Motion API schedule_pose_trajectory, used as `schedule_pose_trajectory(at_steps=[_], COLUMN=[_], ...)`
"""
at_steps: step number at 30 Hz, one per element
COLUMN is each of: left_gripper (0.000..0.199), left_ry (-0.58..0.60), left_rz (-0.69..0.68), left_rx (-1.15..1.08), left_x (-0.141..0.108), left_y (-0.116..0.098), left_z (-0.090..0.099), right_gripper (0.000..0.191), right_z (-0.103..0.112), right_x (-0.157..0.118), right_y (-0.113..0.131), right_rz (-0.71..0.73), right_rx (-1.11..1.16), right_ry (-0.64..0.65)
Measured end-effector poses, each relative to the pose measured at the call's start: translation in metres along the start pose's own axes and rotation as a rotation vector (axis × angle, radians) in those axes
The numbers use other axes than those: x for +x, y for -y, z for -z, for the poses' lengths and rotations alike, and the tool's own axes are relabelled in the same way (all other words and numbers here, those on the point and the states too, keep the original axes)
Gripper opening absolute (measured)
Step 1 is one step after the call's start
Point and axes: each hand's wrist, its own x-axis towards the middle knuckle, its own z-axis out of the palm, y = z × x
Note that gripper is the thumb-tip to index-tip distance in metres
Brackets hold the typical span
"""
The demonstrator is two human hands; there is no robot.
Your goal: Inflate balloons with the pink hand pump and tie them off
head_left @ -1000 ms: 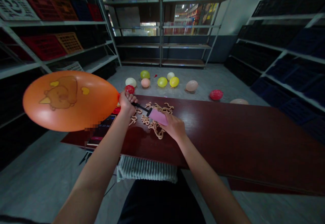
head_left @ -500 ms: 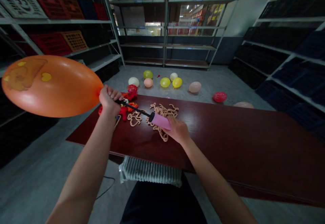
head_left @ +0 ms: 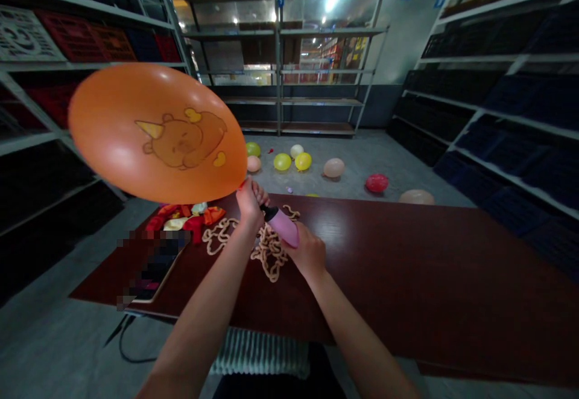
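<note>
Balloon (head_left: 154, 133) is sitting upper left of the frame now, big and orange with the cartoon animal print facing the camera. Half a second ago it was lower and further left, with the print half out of view. Left hand (head_left: 251, 203) has its grip closed tight around the balloon's neck, right at the pump (head_left: 283, 227) nozzle. Right hand (head_left: 307, 254) is wrapped shut around the pink pump body, and the black rod that was pulled way out before is now almost fully pushed in, so the two hands are nearly touching. All this hovers over the dark red worktop (head_left: 407, 266), just above the pile of tan rubber bands (head_left: 266, 251). Flat balloons (head_left: 185, 218) lie at left, a few inflated ones (head_left: 335, 168) on the floor behind.
</note>
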Motion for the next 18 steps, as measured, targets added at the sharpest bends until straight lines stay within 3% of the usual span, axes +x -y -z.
schedule_pose_trajectory(at_steps=[6,12,15,18], left_gripper=[0.050,0.049,0.049,0.050], left_ry=[-0.005,0.009,0.026,0.057], left_rz=[-0.003,0.007,0.019,0.054], left_rx=[0.009,-0.007,-0.013,-0.001], left_x=[-0.002,-0.025,-0.035,-0.037], left_y=[-0.002,0.012,0.019,0.014], left_z=[-0.001,0.010,0.018,0.029], right_gripper=[0.052,0.056,0.052,0.049], right_z=[0.009,0.026,0.031,0.040], right_x=[0.002,0.005,0.008,0.010], right_y=[0.004,0.024,0.029,0.026], right_rz=[0.002,0.190,0.223,0.266], right_rx=[-0.018,-0.159,-0.226,-0.278], right_ry=[0.003,-0.020,0.042,0.157])
